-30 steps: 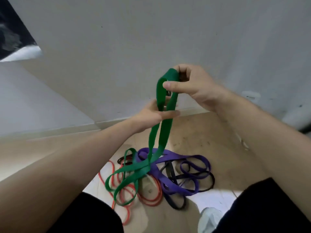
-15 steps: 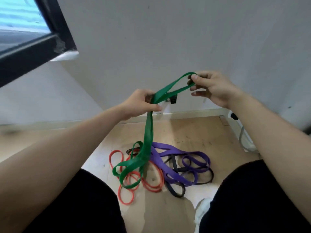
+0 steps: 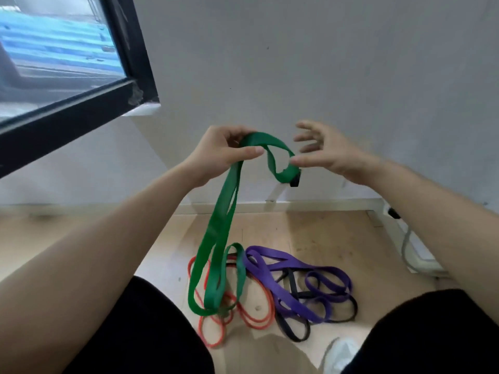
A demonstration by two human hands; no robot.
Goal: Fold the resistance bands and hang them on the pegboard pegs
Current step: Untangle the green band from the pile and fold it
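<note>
While my left hand (image 3: 224,152) pinches the wide green rubber resistance band (image 3: 220,220) at its folded top, my right hand (image 3: 328,155) hovers beside the loop, fingers spread; its tail dangles toward the wooden floor (image 3: 324,233).

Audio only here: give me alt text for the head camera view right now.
The left hand grips a green resistance band before a grey wall, its upper loop reaching the open right hand, whose thumb touches it. The band's lower part hangs to the wooden floor among a purple band, an orange band and a black band in a heap.
</note>
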